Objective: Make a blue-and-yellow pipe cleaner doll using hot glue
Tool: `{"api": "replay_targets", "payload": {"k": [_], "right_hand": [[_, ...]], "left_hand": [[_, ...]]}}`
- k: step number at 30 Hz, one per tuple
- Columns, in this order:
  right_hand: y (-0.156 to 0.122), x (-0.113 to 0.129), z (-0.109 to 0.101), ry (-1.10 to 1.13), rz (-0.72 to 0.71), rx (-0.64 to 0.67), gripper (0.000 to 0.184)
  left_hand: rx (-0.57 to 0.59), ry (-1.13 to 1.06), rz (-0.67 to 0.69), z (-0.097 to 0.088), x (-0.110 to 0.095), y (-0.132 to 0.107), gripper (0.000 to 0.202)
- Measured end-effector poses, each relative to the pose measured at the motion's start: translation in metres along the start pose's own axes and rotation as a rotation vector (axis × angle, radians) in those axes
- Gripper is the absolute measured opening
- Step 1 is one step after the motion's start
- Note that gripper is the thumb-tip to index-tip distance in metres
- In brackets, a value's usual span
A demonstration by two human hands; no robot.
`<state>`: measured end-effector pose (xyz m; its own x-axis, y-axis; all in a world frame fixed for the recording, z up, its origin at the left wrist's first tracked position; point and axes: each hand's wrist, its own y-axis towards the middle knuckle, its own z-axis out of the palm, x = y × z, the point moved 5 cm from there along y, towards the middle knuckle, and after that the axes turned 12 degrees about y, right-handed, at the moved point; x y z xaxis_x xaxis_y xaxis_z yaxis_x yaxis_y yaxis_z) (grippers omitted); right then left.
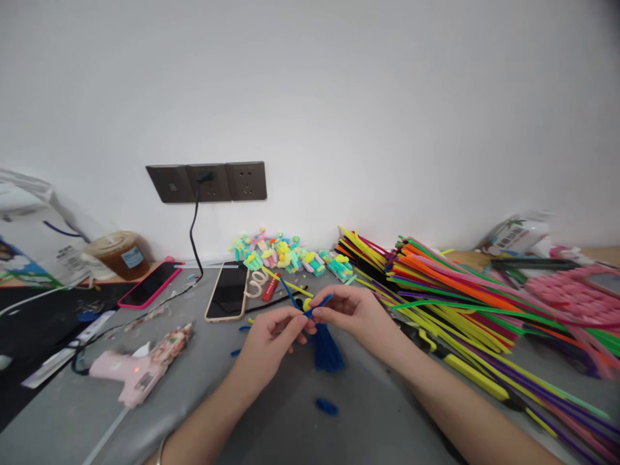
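Both hands meet over the grey mat, pinching a blue pipe cleaner. My left hand [275, 330] has thumb and fingers closed on its left part, while my right hand [352, 311] grips the right part of the blue pipe cleaner [323, 301], whose tip sticks out above the fingers. Just beneath the hands lies a bundle of short blue pipe cleaners [328, 354], partly covered by the fingers. Closer to me is a small blue coiled piece [326, 406]. A bit of yellow shows behind the fingertips; I cannot make out what it belongs to.
Left are a pink glue gun [133, 371], a pink-cased phone [151, 285], a drink cup [119, 255] and another phone [227, 292]. Small pastel pipe-cleaner pieces [290, 253] lie by the wall. Colourful pipe cleaners [450, 284] and a yellow-handled tool [477, 376] lie right.
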<state>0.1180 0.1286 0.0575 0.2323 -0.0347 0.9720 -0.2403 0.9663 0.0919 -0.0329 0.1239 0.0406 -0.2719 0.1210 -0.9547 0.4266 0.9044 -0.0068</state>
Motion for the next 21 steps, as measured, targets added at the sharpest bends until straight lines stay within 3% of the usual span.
{"api": "replay_targets", "payload": {"k": [7,16,21], "right_hand": [[0.000,-0.001,-0.001,0.017,0.088,0.017,0.030],[-0.002,0.001,0.003,0.016,0.130,0.052,0.030],[-0.002,0.000,0.003,0.033,0.142,0.059,0.032]], "left_hand": [[-0.019,0.077,-0.004,-0.003,0.001,-0.002,0.032],[-0.054,0.217,0.100,-0.006,-0.009,-0.004,0.027],[-0.045,0.166,0.080,-0.005,-0.007,-0.003,0.027]]}}
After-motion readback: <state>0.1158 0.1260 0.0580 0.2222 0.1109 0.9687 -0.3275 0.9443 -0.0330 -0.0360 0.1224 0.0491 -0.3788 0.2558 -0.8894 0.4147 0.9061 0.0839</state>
